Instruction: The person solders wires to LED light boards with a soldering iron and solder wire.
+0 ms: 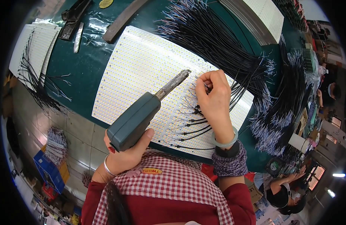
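My left hand (132,154) is wrapped round the body of a dark green soldering gun (135,119). Its metal tip points up and right, over a white LED board (129,65) covered with rows of small yellowish chips. Close to the tip, my right hand (216,93) is closed in a pinch on a black cable, whose end is mostly hidden by the fingers. Below that hand, several black cables (197,133) with split thin ends lie across the board, their ends at its middle strip.
A thick bundle of black cables (218,41) lies beyond the board, with another bundle (281,112) at right. Stacked LED boards (34,48) and loose cables are at left. A grey bar (124,20) rests on the green table (83,71). Another person (283,191) sits at lower right.
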Tool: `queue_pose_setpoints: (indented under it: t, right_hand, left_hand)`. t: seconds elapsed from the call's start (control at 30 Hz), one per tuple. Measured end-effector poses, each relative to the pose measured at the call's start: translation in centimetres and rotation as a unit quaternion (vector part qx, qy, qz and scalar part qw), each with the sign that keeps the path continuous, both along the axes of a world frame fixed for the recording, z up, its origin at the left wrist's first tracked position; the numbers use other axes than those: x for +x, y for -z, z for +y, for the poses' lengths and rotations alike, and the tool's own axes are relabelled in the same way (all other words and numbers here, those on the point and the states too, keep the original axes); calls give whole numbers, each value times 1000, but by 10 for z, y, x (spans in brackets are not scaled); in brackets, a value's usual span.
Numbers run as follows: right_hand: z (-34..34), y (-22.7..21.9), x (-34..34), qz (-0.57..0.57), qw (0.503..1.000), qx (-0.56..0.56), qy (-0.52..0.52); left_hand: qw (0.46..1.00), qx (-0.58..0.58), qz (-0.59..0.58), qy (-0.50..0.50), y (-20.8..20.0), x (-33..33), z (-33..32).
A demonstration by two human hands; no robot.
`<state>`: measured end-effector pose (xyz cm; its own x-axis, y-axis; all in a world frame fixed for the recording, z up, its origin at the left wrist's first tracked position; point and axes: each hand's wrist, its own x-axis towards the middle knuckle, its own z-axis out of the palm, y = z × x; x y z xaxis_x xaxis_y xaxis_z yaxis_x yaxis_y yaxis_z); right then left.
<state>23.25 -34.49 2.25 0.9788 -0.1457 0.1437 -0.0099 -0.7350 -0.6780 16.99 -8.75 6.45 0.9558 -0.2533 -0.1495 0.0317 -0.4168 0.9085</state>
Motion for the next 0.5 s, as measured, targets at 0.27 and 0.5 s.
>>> queue_pose_setpoints:
  t: [0.27,0.5]
  right_hand:
    - [-14,-12,1,76,993,82,-23]
    - [-41,-42,26,15,996,-24,-80]
  left_hand:
    - [989,-102,59,-91,-2,1,2]
    - [978,-129,69,-151,-5,7,1]
